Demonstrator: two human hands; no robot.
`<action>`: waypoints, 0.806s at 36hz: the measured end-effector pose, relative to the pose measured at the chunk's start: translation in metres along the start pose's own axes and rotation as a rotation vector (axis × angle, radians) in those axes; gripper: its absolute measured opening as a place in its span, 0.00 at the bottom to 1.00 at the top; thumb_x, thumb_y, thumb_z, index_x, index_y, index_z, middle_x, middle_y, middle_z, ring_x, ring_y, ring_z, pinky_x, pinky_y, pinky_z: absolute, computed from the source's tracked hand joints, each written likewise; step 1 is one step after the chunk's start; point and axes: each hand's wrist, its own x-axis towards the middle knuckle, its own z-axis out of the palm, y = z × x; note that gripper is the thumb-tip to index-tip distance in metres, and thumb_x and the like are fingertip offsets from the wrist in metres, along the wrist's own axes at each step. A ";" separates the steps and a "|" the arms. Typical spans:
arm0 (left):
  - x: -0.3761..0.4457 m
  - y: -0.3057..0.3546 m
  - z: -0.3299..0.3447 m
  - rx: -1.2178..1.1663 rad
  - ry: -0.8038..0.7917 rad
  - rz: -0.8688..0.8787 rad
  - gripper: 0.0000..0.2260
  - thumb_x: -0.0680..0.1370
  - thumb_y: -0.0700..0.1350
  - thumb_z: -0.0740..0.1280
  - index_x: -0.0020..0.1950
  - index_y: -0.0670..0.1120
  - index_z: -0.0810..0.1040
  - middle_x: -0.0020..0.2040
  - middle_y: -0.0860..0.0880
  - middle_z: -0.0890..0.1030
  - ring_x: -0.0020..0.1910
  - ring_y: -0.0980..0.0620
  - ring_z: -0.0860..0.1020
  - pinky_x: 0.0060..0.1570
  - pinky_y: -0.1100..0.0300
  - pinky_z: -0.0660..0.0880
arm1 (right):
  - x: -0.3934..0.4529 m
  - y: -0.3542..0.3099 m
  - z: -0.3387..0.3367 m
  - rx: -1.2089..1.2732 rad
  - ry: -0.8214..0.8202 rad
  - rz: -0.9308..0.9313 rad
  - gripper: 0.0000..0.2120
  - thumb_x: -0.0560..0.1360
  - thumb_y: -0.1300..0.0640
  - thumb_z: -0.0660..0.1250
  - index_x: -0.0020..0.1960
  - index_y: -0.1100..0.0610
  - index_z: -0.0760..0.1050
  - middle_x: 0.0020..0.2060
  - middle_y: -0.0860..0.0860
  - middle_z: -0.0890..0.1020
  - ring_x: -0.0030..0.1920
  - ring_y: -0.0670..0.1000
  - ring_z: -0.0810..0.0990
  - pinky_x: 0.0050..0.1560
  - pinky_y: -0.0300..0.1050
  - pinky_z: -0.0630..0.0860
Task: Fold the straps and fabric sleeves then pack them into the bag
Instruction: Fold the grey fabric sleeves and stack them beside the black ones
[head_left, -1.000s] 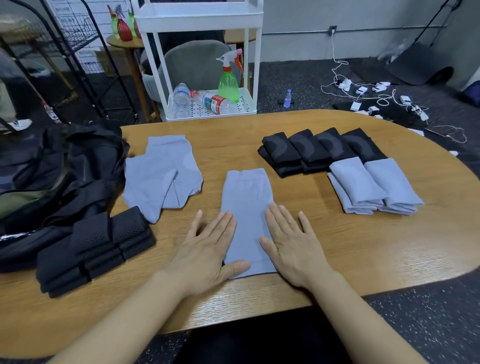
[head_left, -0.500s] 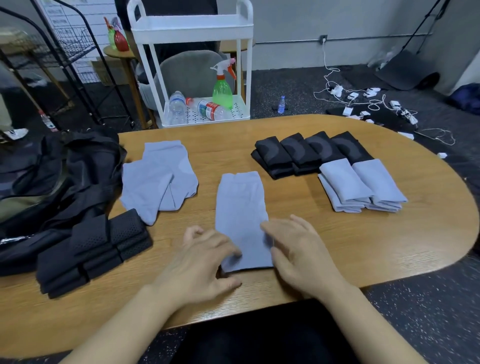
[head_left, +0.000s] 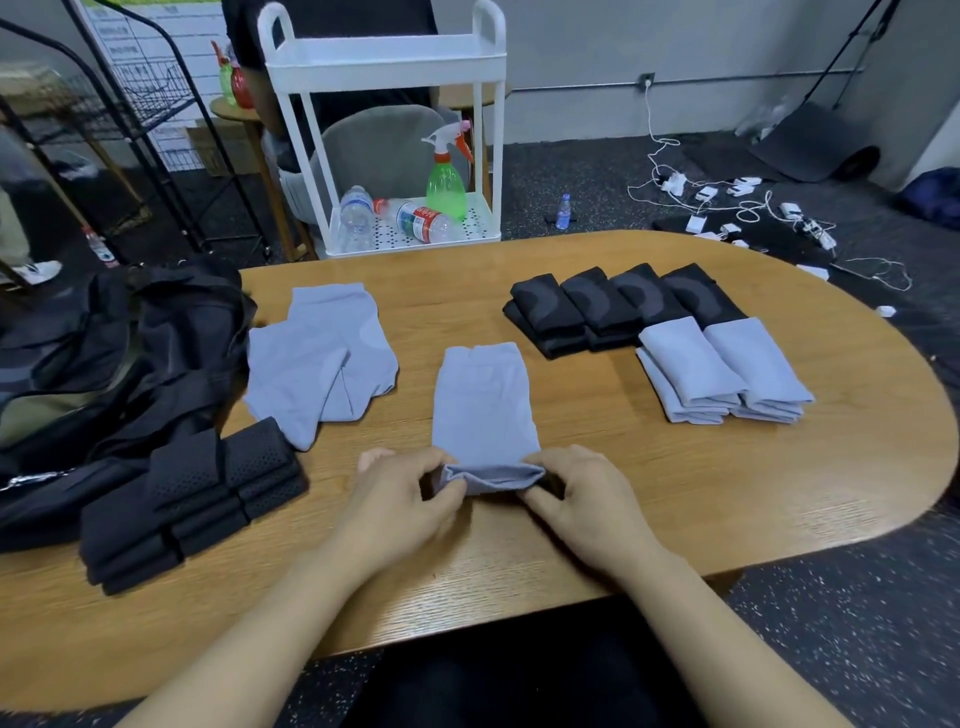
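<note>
A grey-blue fabric sleeve (head_left: 483, 405) lies flat in the middle of the wooden table (head_left: 649, 483). My left hand (head_left: 410, 504) pinches its near left corner and my right hand (head_left: 587, 499) pinches its near right corner, with the near edge lifted off the table. Unfolded grey-blue sleeves (head_left: 322, 364) lie to the left. Folded black sleeves (head_left: 613, 306) and folded grey-blue sleeves (head_left: 722, 369) sit in rows at the right. Black perforated straps (head_left: 192, 499) are stacked at the near left, beside the open black bag (head_left: 98, 364).
Behind the table stands a white cart (head_left: 395, 156) with a green spray bottle (head_left: 445, 182) and water bottles. A grey chair sits behind it. Chargers and white cables (head_left: 737, 208) lie on the dark floor at the right. A black wire rack stands at the far left.
Both hands went from pressing flat on the sleeve's near end to curling and pinching its near corners. The near edge has come up off the table.
</note>
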 end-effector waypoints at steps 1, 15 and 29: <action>0.001 0.000 0.000 -0.011 0.007 -0.030 0.13 0.69 0.64 0.60 0.38 0.56 0.75 0.33 0.59 0.78 0.42 0.56 0.75 0.59 0.60 0.61 | 0.004 -0.001 0.000 0.041 0.021 0.045 0.03 0.75 0.50 0.69 0.46 0.49 0.79 0.38 0.44 0.81 0.44 0.49 0.76 0.44 0.45 0.68; 0.037 0.006 0.010 0.095 0.098 -0.254 0.14 0.76 0.58 0.67 0.36 0.50 0.76 0.33 0.56 0.80 0.38 0.60 0.77 0.52 0.56 0.63 | 0.033 -0.011 0.003 0.133 0.086 0.407 0.13 0.78 0.48 0.64 0.40 0.55 0.78 0.32 0.48 0.80 0.36 0.50 0.78 0.36 0.47 0.72; 0.048 0.011 0.014 0.328 0.068 -0.257 0.16 0.77 0.62 0.63 0.39 0.52 0.76 0.33 0.56 0.78 0.38 0.59 0.76 0.46 0.58 0.53 | 0.038 -0.012 0.006 -0.146 0.089 0.442 0.11 0.79 0.44 0.61 0.47 0.50 0.69 0.37 0.45 0.75 0.39 0.48 0.72 0.37 0.44 0.63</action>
